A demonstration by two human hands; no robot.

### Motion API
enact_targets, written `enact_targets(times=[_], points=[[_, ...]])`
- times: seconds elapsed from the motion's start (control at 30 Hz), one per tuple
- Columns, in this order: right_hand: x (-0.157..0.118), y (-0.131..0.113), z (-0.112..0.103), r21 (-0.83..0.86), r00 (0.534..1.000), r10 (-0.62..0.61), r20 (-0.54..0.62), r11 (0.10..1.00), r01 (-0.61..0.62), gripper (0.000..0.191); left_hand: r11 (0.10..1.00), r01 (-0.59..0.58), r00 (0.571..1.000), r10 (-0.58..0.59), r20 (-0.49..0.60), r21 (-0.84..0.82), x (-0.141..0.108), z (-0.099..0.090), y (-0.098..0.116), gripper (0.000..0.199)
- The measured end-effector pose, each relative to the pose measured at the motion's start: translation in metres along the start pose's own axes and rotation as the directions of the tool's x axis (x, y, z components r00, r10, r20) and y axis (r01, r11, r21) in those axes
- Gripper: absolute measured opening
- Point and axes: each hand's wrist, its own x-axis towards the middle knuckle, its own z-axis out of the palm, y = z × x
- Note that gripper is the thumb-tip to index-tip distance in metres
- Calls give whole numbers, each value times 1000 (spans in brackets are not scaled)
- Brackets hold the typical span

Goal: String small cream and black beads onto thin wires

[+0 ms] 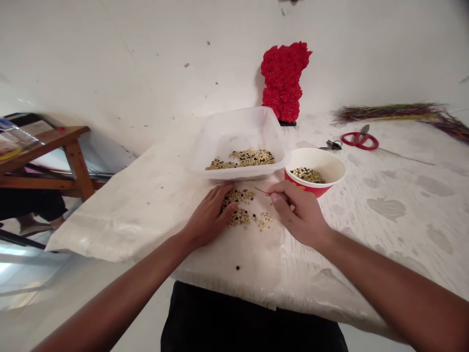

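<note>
My left hand (pixel 210 215) rests on the table, its fingers and thumb spread around the left side of a heap of small beads (pixel 239 215), mostly pale gold with some black and coloured ones. My right hand (pixel 295 210) pinches a thin wire (pixel 261 190) between thumb and fingers, its free end pointing left over the beads. Behind the hands stands a white plastic tub (pixel 238 172) with more beads on its floor. A red and white paper bowl (pixel 318 155), also with beads in it, stands just beyond my right hand.
Red-handled scissors (pixel 361 140) and dark keys (pixel 332 145) lie at the right. Behind them is a bundle of coloured wires (pixel 388 112). A red rose figure (pixel 282 83) stands by the wall. One black bead (pixel 238 268) lies near the front edge. A wooden table (pixel 76 161) is at the left.
</note>
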Motion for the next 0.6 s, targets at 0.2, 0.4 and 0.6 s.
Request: enact_targets(times=[0.2, 0.4, 0.6], points=[[0, 0, 0, -2, 999, -32, 4, 999, 32, 13, 999, -5, 1000, 5, -11, -33, 14, -2, -2, 46], [-1, 1, 1, 19, 1000, -27, 15, 999, 27, 13, 997, -46, 999, 45, -17, -66, 35, -6, -8, 44], [0, 2, 1, 18, 1000, -14, 17, 1000, 14, 13, 989, -115, 992, 110, -58, -93, 37, -8, -11, 34]])
